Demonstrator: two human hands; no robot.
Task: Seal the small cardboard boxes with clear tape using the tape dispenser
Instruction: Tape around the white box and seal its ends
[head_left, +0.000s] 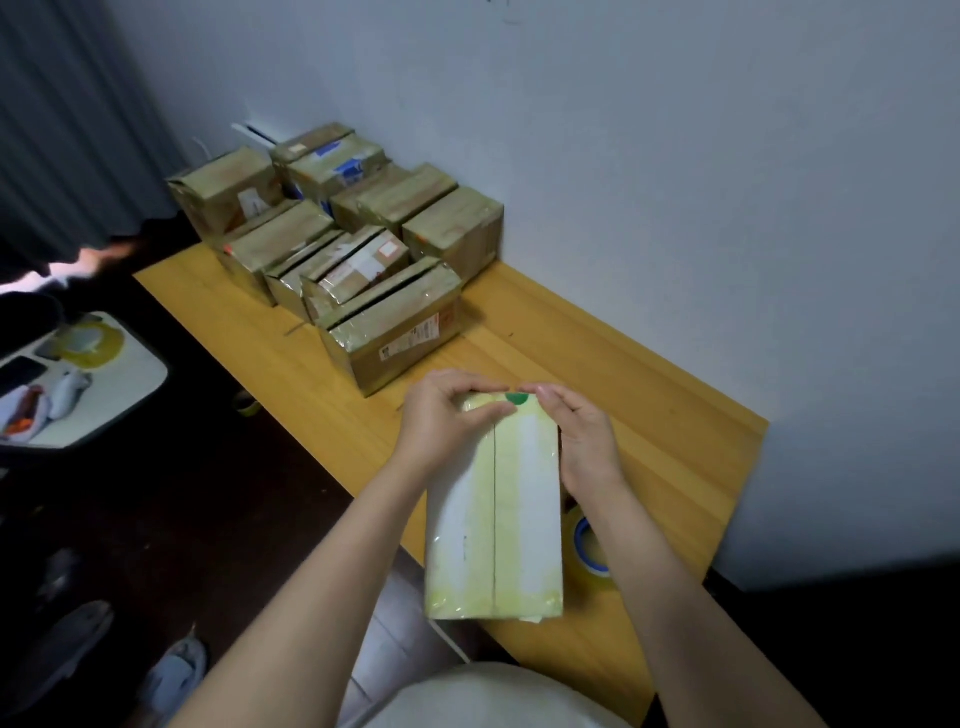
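Observation:
A pale yellow-and-white box (498, 514) with a centre seam lies lengthwise on the wooden table (649, 395), glossy with tape. My left hand (441, 421) grips its far left corner, thumb across the top. My right hand (582, 436) holds the far right edge, fingers curled over the end near a green spot (516, 398). A roll of clear tape (589, 551) with a blue core sits on the table just right of the box, partly hidden behind it and my right forearm.
Several taped brown cardboard boxes (395, 332) are stacked at the table's far end against the white wall. A white side table (124, 384) to the left holds another tape roll (93, 340) and small items. Shoes lie on the dark floor.

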